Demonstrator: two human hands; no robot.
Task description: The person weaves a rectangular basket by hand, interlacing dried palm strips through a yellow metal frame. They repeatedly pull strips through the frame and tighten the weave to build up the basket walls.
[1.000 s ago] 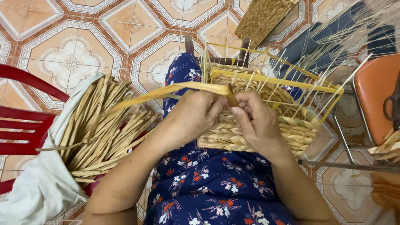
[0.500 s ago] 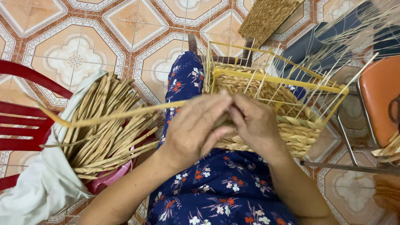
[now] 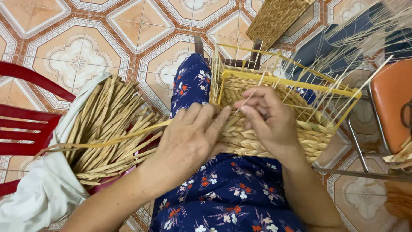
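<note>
On the person's lap, over a blue floral dress (image 3: 223,202), sits a half-woven basket (image 3: 262,137) of braided straw built on a yellow wire frame (image 3: 283,80), with thin pale spokes sticking up and out from its rim. Both hands meet at the basket's near side. The left hand (image 3: 189,139) lies palm down with its fingers (image 3: 206,118) curled narrowly around a long flat straw strand (image 3: 107,139), which runs out to the left across the bundle beside the lap. The right hand (image 3: 268,118) rests against the woven wall, its fingers (image 3: 249,112) bent close together and touching the left fingertips; whether they pinch the strand cannot be told. Left of the lap, a bundle of dried straw stalks (image 3: 107,124) lies on white cloth (image 3: 38,197), next to a red plastic chair (image 3: 21,124). An orange chair seat (image 3: 392,103) stands at the right, on the patterned tile floor (image 3: 77,51).
</note>
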